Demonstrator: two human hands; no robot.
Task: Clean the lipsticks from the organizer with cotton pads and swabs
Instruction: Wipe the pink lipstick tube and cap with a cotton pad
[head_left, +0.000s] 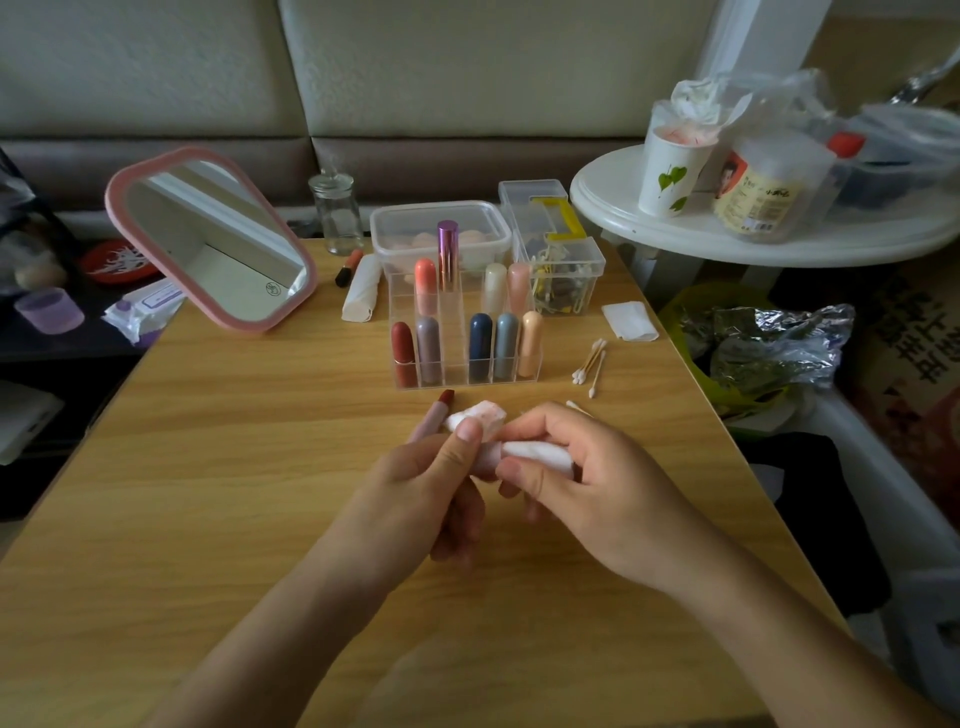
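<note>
My left hand (427, 488), fingers curled round the lipstick (443, 407), hides its barrel; only the dark red tip shows. My right hand (589, 493) pinches the pink-stained cotton pad (484, 415).

Pink-rimmed mirror (210, 236), wood-grain table (260, 467), white cup (670, 171) with green leaves.

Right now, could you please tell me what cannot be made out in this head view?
Head view:
open lipstick, lower barrel: hidden by the left hand.
white item in the right hand: fingers cover it; pad or cap unclear.
jar label: too small to read.
</note>
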